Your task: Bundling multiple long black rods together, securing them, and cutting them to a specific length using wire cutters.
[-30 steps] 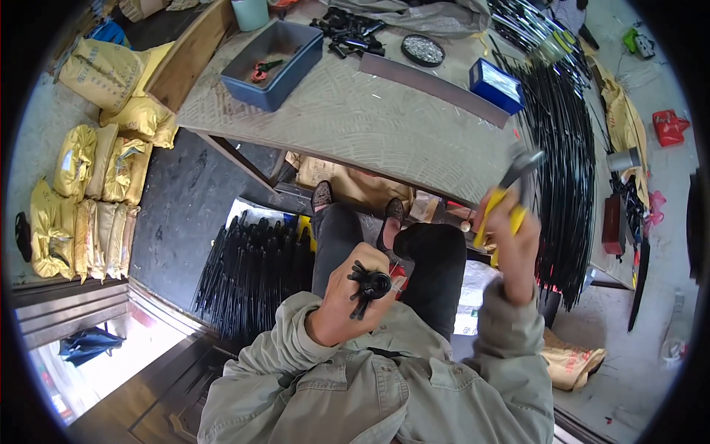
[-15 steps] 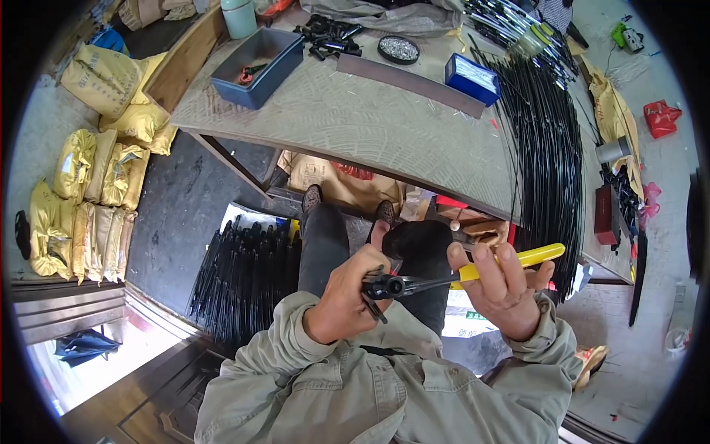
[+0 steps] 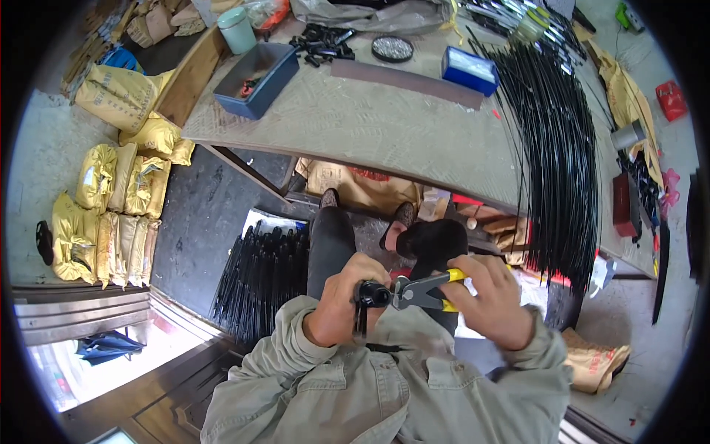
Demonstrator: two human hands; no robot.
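My left hand [image 3: 339, 305] is wrapped round a black tubular piece [image 3: 375, 294], whose round end faces up. A thin dark strip hangs down below that end. In my right hand [image 3: 494, 300] are end-cutting pincers [image 3: 423, 291] with yellow handles and a grey metal head. The handles stand apart, and the fingers curl over them. The pincers' jaws are right beside the black piece; I cannot tell whether they touch it. Both hands are above my lap, and the lower part of the black piece is hidden by the left hand.
Ahead stands a workbench [image 3: 355, 122] with a blue-grey bin [image 3: 255, 96], a blue box [image 3: 470, 72], a round dish [image 3: 392, 49] and a bundle of long black rods [image 3: 555, 155]. More black rods [image 3: 262, 274] stand at my left leg. Yellow sacks [image 3: 96, 174] are stacked far left.
The pincers have turned from edge-on to flat, and their handles now show spread apart. My right hand has moved slightly left. The black piece has turned in my left hand.
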